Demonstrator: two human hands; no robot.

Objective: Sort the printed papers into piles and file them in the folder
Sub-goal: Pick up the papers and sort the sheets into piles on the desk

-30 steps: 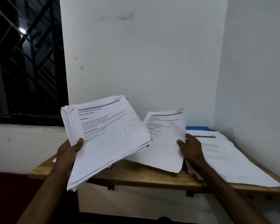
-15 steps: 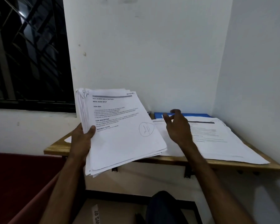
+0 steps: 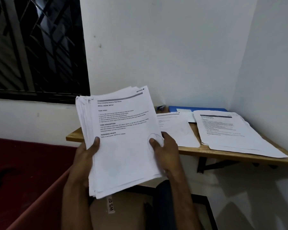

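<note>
I hold a thick stack of printed papers (image 3: pixel 123 143) upright in front of me. My left hand (image 3: pixel 86 155) grips its left edge with the thumb on the top sheet. My right hand (image 3: pixel 165 150) grips the right edge, its thumb pressed on a pen-drawn circle. On the wooden shelf (image 3: pixel 223 154) a single sheet (image 3: pixel 176 130) lies flat, and a larger pile of papers (image 3: pixel 231 131) lies to its right. A blue folder (image 3: pixel 198 109) lies at the back of the shelf against the wall, partly under the papers.
White walls close in the shelf at the back and right. A dark barred window (image 3: pixel 35 47) is at the upper left. A red cloth surface (image 3: pixel 23 171) lies at the lower left. A brown box with a "WS 07" label (image 3: pixel 111 205) sits below the stack.
My right hand left the sheet it laid on the shelf and came back to grip the stack's right edge. The stack was drawn nearer and tilted more upright.
</note>
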